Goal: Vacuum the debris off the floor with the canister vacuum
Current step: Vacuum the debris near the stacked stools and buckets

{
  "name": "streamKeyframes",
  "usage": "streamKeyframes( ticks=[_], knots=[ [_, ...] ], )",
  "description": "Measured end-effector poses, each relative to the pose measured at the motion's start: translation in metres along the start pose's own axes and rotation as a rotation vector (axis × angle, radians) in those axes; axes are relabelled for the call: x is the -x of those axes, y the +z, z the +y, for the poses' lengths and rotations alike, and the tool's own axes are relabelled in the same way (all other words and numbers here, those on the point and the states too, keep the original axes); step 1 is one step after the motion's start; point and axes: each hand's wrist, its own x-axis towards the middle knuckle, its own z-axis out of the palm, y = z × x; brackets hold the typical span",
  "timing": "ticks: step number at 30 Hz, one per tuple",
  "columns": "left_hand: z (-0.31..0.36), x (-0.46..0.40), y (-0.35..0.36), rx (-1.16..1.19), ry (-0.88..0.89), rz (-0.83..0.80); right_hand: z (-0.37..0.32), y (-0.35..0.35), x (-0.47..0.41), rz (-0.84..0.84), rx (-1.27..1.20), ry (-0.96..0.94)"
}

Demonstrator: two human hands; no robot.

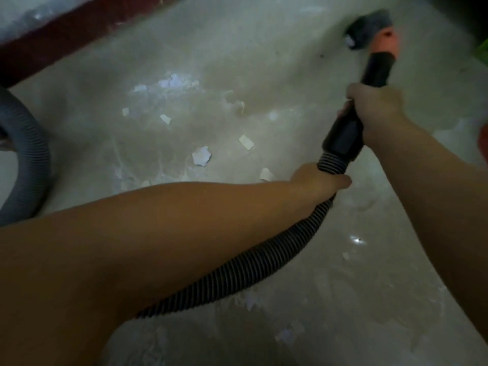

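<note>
My right hand (375, 107) grips the black wand handle (343, 136) of the vacuum. The wand runs up to an orange and grey nozzle (375, 30) on the floor at the top right, blurred by motion. My left hand (319, 180) holds the black ribbed hose (237, 270) just below the handle; the hose trails down toward me under my left forearm. Several white paper scraps (201, 155) lie on the pale floor (237, 62) left of the wand, and smaller bits lie near the bottom. The canister is out of view.
A thick grey ribbed hose (31, 154) curves along the left edge. A dark red strip (66, 33) runs diagonally across the top left. Something green (482, 52) and something orange-red (483, 143) show at the right edge.
</note>
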Motion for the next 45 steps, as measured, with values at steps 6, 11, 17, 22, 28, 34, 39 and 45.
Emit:
streamKeyframes(
  ticks=[6, 11, 17, 22, 28, 34, 39, 45],
  knots=[
    [-0.036, 0.008, 0.002, 0.080, -0.084, 0.151, 0.011, 0.045, 0.039, -0.596, 0.382, -0.167],
    [0.018, -0.027, -0.008, -0.194, 0.082, 0.034, -0.011, 0.003, -0.025, -0.019, 0.153, -0.047],
    [0.050, -0.055, -0.026, -0.115, 0.095, 0.148, -0.034, 0.038, -0.061, -0.143, 0.062, -0.029],
    [0.019, -0.041, -0.039, 0.032, 0.077, 0.280, -0.042, 0.097, -0.015, -0.675, 0.294, -0.109],
    [0.023, -0.024, -0.033, -0.065, 0.054, 0.055, -0.023, 0.048, -0.027, -0.337, 0.111, -0.030],
    [-0.029, 0.030, -0.048, 0.102, -0.017, 0.174, 0.004, 0.083, 0.043, -0.430, 0.316, -0.152],
    [-0.097, 0.134, -0.069, 0.096, -0.159, 0.309, 0.037, 0.124, 0.181, -0.883, 0.629, -0.249],
    [-0.110, 0.165, -0.093, -0.239, -0.054, 0.252, 0.037, 0.103, 0.208, -0.767, 0.441, -0.189]
  ],
)
